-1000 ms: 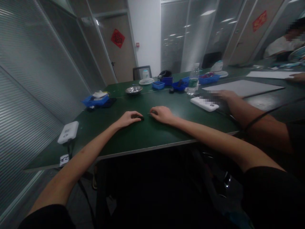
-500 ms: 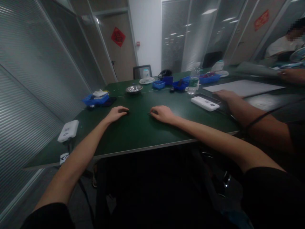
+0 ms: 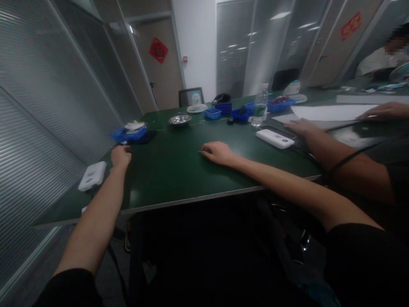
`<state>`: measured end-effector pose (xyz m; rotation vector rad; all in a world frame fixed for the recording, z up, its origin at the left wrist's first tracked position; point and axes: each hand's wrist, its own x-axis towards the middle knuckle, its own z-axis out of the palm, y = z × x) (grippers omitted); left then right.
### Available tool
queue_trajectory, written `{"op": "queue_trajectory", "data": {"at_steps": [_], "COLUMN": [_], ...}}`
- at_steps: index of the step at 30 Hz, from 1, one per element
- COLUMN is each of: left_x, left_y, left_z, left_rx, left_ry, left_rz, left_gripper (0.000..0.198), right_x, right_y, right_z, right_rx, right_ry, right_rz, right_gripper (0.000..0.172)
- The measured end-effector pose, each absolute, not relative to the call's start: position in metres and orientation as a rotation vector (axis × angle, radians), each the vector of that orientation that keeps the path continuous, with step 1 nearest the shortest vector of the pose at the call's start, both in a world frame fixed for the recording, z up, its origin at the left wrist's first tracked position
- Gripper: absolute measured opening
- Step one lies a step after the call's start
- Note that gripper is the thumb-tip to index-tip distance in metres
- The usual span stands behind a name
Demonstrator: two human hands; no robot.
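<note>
My left hand [image 3: 121,156] is over the left part of the green table [image 3: 166,170], just in front of a blue tray [image 3: 129,134] holding white and yellow items. Its fingers are curled, and whatever they hold is too small to make out. My right hand [image 3: 218,152] rests near the table's middle, fingers pinched around a small thin object [image 3: 200,152] whose narrow tip pokes out to the left. The rest of that object is hidden by the fingers. Beside the tray lies a dark flat item [image 3: 147,137].
A white power bank [image 3: 92,176] lies at the left edge, another white device [image 3: 275,139] at right. Farther back are a metal bowl [image 3: 180,120], a blue box [image 3: 212,113] and a water bottle [image 3: 260,106]. At right, a co-worker's hands hold white sheets [image 3: 335,112].
My left hand has moved left from the table's middle to the blue tray's front. My right hand has stayed in place. The co-worker has shifted the sheets at right.
</note>
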<state>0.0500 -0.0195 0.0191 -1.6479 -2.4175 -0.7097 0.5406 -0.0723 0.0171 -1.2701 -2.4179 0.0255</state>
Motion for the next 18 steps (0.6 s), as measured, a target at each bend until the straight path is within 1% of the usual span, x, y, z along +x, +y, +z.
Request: {"op": "queue_trajectory", "data": {"at_steps": [2, 7, 15, 18], "left_x": [0.0481, 0.0434, 0.0481, 0.0495], "left_y": [-0.0190, -0.0178, -0.0207, -0.0221], "left_z": [0.0185, 0.0164, 0.0157, 0.0166], "left_rx": [-1.607, -1.590, -1.543, -1.550], "left_ry": [-2.438, -2.463, -2.488, -2.465], "left_rz": [-0.712, -0.714, -0.730, -0.849], "left_gripper": [0.047, 0.034, 0.033, 0.035], "right_x": [0.5406, 0.5405, 0.5420, 0.5421], "right_y": [-0.0731, -0.0728, -0.0731, -0.0724], "right_z": [0.0181, 0.0176, 0.0175, 0.0178], "right_rx": [-1.270, -1.263, -1.238, -1.243], "right_ry": [-2.421, -2.420, -2.426, -2.434], "right_rz": [0.033, 0.029, 0.034, 0.035], "right_gripper": [0.029, 0.028, 0.030, 0.030]}}
